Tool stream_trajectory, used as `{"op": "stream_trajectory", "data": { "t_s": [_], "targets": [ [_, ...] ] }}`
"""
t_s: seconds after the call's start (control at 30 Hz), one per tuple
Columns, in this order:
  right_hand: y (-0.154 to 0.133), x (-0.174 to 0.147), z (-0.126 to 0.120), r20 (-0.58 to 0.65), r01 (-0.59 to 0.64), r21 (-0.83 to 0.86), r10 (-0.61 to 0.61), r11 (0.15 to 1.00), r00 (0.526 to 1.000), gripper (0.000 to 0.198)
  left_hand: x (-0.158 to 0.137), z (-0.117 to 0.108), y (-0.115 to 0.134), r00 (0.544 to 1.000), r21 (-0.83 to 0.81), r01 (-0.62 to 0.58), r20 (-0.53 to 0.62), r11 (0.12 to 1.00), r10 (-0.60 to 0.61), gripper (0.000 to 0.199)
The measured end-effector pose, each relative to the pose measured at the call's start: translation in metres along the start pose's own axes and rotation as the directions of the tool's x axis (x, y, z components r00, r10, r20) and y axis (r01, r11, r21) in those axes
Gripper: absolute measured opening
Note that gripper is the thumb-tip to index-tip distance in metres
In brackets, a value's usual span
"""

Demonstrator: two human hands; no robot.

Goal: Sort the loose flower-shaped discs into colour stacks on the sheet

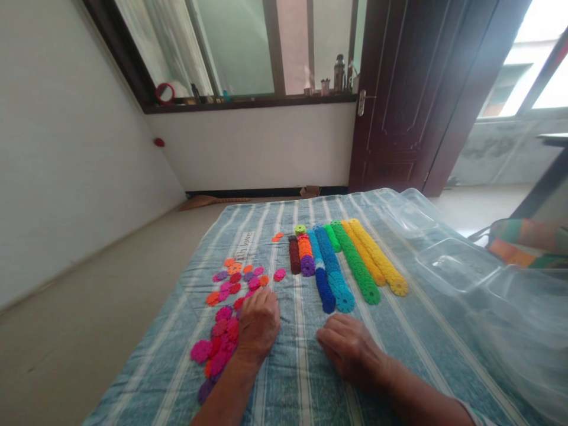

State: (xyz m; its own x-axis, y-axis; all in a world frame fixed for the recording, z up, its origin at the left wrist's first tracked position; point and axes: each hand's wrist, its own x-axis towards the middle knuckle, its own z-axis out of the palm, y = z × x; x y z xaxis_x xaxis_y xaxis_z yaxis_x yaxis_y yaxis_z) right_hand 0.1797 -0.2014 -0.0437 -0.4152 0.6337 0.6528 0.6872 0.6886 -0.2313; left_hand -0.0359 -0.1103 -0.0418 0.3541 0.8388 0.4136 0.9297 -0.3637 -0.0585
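My left hand (261,319) rests at the right side of a loose scatter of pink, red, purple and orange notched plastic discs (224,340). Its fingers are curled down, and what they hold, if anything, is hidden. On the cloth just below the stacked rows, my right hand (350,348) is closed with its knuckles up; its palm side does not show. Nearest to it lie a dark blue stack of discs (325,291) and a light blue one (341,290). Beside them run green (361,269) and yellow (381,257) rows, with an orange and purple stack (306,254) at the left.
A striped blue cloth (284,349) covers the table. Clear plastic containers (457,263) stand along its right side. Two orange discs (277,237) lie apart near the far end. Beyond are a dark red door (394,89) and a window sill (266,100) with a flask (339,72).
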Motion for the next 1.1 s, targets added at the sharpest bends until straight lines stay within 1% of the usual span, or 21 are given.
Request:
{"op": "stream_trajectory", "data": {
  "t_s": [0.17, 0.6, 0.7, 0.8, 0.87, 0.93, 1.0, 1.1],
  "targets": [
    [0.000, -0.001, 0.000, 0.025, -0.004, 0.029, 0.003, 1.000, 1.000, 0.032, 0.000, -0.003, 0.003, 0.999, -0.015, 0.023, 0.042, 1.000, -0.022, 0.023],
    [0.002, -0.006, 0.000, 0.069, -0.019, 0.052, 0.015, 0.998, 0.997, 0.030, -0.001, -0.010, 0.011, 0.996, -0.015, 0.051, 0.073, 0.999, -0.049, 0.020],
    [0.003, -0.007, 0.000, 0.067, -0.022, 0.059, 0.018, 0.998, 0.998, 0.030, -0.002, -0.010, 0.012, 0.998, -0.048, 0.055, 0.047, 0.997, -0.052, 0.019],
    [0.003, -0.007, 0.001, 0.047, -0.015, 0.060, 0.012, 0.998, 0.999, 0.030, -0.004, -0.008, 0.014, 0.998, -0.072, 0.010, -0.058, 0.997, -0.014, 0.027],
    [0.003, -0.008, 0.001, 0.044, -0.012, 0.060, 0.009, 0.998, 0.999, 0.030, -0.005, -0.006, 0.017, 0.995, -0.091, -0.044, -0.090, 0.995, 0.035, 0.033],
    [0.003, -0.008, 0.001, 0.053, -0.015, 0.060, 0.012, 0.998, 0.999, 0.030, -0.006, -0.004, 0.020, 0.993, -0.129, -0.104, -0.063, 0.986, 0.097, 0.035],
    [0.003, -0.009, 0.001, 0.063, -0.019, 0.062, 0.015, 0.998, 0.998, 0.030, -0.007, -0.003, 0.023, 0.986, -0.171, -0.161, 0.004, 0.972, 0.164, 0.034],
    [0.004, -0.010, 0.001, 0.070, -0.023, 0.069, 0.018, 0.997, 0.997, 0.029, -0.008, -0.003, 0.025, 0.972, -0.211, -0.198, 0.085, 0.957, 0.220, 0.029]
  ]
}}
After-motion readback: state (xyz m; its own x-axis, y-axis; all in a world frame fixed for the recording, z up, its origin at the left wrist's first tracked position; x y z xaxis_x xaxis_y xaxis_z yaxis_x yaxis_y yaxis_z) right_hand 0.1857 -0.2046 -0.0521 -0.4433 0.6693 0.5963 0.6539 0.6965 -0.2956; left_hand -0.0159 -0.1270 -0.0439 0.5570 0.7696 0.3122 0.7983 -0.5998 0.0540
